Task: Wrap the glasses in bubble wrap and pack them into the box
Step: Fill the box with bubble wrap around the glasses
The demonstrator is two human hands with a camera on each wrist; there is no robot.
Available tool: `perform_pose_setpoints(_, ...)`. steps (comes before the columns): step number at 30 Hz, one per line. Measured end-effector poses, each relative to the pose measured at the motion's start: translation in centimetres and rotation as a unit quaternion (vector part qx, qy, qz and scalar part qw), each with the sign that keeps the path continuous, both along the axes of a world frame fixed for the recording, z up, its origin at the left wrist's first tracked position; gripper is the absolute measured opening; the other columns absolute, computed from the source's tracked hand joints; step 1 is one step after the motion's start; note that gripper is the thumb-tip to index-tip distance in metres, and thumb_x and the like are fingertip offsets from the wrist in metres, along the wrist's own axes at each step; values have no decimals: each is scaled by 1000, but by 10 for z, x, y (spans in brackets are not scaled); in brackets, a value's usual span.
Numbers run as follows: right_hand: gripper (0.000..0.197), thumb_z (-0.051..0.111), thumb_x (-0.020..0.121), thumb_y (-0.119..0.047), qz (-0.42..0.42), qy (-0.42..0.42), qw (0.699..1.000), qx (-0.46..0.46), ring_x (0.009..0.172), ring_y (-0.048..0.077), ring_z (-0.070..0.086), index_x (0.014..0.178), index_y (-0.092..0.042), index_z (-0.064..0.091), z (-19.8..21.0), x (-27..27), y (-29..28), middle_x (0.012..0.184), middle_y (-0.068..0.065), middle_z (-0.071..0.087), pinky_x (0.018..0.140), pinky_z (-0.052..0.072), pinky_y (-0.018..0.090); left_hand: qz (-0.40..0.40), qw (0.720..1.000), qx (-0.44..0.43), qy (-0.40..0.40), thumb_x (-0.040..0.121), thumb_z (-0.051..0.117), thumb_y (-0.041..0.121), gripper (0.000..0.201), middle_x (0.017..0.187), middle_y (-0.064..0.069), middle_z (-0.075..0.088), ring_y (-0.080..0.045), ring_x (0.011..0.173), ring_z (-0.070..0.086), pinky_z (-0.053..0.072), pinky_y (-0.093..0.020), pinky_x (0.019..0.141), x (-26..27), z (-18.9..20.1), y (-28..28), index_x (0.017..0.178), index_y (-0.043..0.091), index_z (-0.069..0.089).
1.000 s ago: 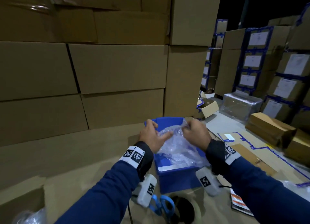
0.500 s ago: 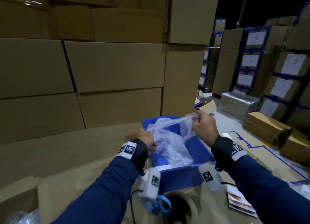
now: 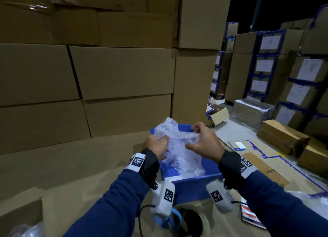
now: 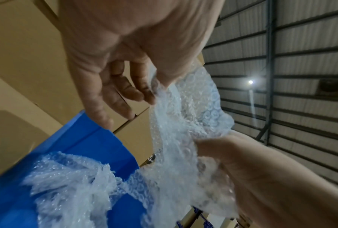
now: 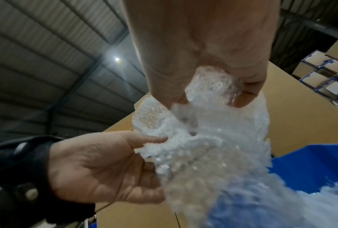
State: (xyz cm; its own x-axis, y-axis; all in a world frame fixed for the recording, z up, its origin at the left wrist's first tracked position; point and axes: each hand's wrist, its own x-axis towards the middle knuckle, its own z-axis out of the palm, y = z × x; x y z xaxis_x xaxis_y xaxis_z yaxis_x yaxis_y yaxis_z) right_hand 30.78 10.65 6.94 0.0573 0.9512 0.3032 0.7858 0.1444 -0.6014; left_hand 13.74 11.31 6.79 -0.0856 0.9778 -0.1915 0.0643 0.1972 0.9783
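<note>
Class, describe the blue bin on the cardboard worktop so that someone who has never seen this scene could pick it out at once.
Start at the tall wall of stacked brown cartons and drop to the cardboard worktop at its foot. The blue bin sits there, directly below the left hand and right hand, with crumpled bubble wrap rising out of it. It is the only solid bright-blue container among plain brown cartons.

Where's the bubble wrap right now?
In the head view, the bubble wrap is at centre, held up between the left hand and right hand, trailing down into the blue bin.
</note>
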Motion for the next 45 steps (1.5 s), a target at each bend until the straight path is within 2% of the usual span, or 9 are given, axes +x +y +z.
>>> perform_pose_setpoints(6,22,62,74,-2,60,-11,990,127,77,19,46,92,-8,51,1,-16,-16,88,4,51,61,34,12,36,998,44,42,69,56,41,38,95,-11,71,-33,91,70,58,-51,83,-39,-38,39,92,11,63)
perform_pose_setpoints(12,41,52,68,21,111,-35,979,166,89,17,57,90,-5,74,7,-47,-30,98,8,63,78,31,-2,-36,996,55,-62,94,59,4,23,104,-7,72,-20,81,71,59,-31,57,-55,29,-42,113,16,61)
perform_pose_setpoints(17,45,45,69,10,159,-37,970,179,95,32,60,99,-7,75,10,-82,-43,101,12,64,86,49,41,-40,990,68,-118,95,52,-2,27,115,-15,67,-22,83,69,60,-28,54,-86,48,-69,119,10,58)
perform_pose_setpoints(20,53,34,70,-4,177,-34,968,175,95,35,58,103,-9,75,16,-107,-51,102,12,63,85,49,45,-31,989,87,-114,95,49,-7,29,106,-10,70,-14,73,73,60,-28,58,-111,55,-83,110,14,61)
perform_pose_setpoints(27,51,39,71,-4,230,-141,946,183,80,29,47,111,-21,67,37,-171,-73,93,3,47,70,45,39,-36,978,118,-168,100,50,19,19,97,-5,75,-18,83,72,57,-40,67,-180,71,-124,115,14,61)
perform_pose_setpoints(32,61,47,71,8,265,-229,916,194,84,24,38,122,-23,59,54,-225,-96,102,5,43,67,45,42,-26,985,139,-100,69,61,78,87,135,-3,59,-27,116,63,59,-47,78,-230,86,-158,140,31,45)
perform_pose_setpoints(36,63,56,87,-8,334,-263,889,170,97,21,39,143,-32,38,66,-265,-114,117,3,39,81,46,37,102,978,166,-69,96,61,25,35,119,-7,69,-23,98,71,62,-41,73,-265,92,-177,130,20,54)
perform_pose_setpoints(40,101,58,62,-83,442,-89,891,-51,122,6,41,148,-43,24,80,-283,-117,137,-12,39,102,41,30,154,965,181,-112,99,48,7,23,101,-5,76,-24,90,73,59,-45,82,-308,83,-202,113,22,60)
perform_pose_setpoints(45,97,62,61,-74,359,151,907,-157,117,10,53,142,-28,36,76,-325,-121,134,-7,48,83,50,27,151,958,182,-160,99,43,-1,34,110,-7,73,-23,95,72,59,-36,72,-344,66,-224,126,14,57)
